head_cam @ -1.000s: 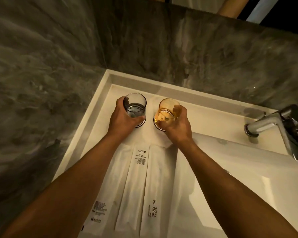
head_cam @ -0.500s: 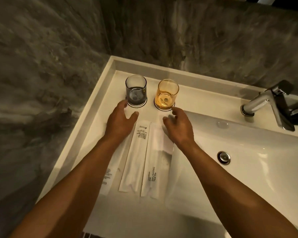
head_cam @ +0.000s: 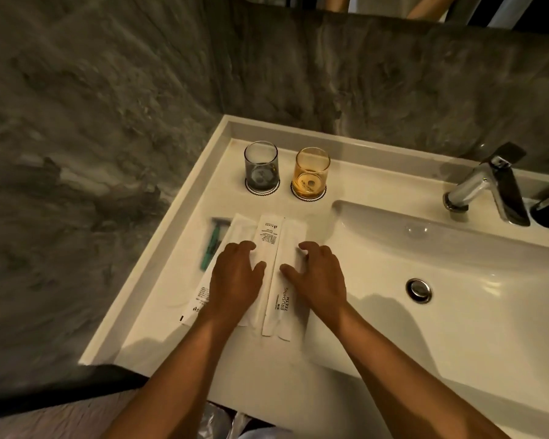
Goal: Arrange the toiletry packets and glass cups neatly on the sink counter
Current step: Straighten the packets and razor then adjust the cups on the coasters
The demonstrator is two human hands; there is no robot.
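A grey glass cup [head_cam: 261, 167] and an amber glass cup [head_cam: 311, 174] stand side by side on round coasters at the back of the white sink counter [head_cam: 184, 213]. In front of them three white toiletry packets lie side by side lengthwise: a left one [head_cam: 240, 228], a middle one [head_cam: 268, 236], and a right one printed "BRUSHING TEETH" [head_cam: 284, 299]. My left hand [head_cam: 235, 277] rests flat on the left and middle packets, fingers spread. My right hand [head_cam: 319, 275] lies open on the right packet's edge. Neither hand grips anything.
A green razor [head_cam: 212, 245] lies left of the packets near the counter's raised rim. The basin [head_cam: 425, 248] with its drain [head_cam: 419, 290] is to the right, and a chrome faucet [head_cam: 485, 185] stands at the back right. Marble walls enclose the left and back.
Both hands let go of the two glass cups and drew back toward me onto the packets. The cups stay on their coasters.
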